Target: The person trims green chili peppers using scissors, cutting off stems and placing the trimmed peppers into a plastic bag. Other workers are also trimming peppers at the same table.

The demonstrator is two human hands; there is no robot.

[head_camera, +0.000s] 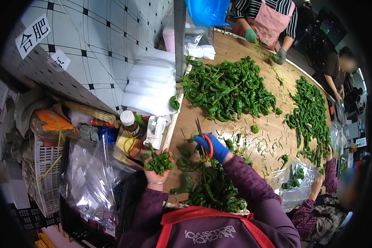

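My left hand [158, 167] is bare, with a bracelet at the wrist, and holds a small bunch of green peppers [159, 161] near the table's left edge. Blue-gloved, my right hand [215, 147] grips scissors with orange-red and yellow handles [208, 145], their blades pointing away from me. Beneath my right forearm lies a pile of green peppers [215, 189], with several loose ones to its left. A larger heap of wrinkled green peppers [232, 86] lies beyond the scissors. Cut stems [260, 139] are scattered over the wooden table [201, 113].
Left of the table stand a tape dispenser [155, 131], a capped bottle [129, 123], other scissors [132, 146] and white foam sheets [150, 83]. A black crate [127, 192] holds plastic bags. More peppers [311, 108] lie right. Co-workers' hands [280, 56] are across and at right.
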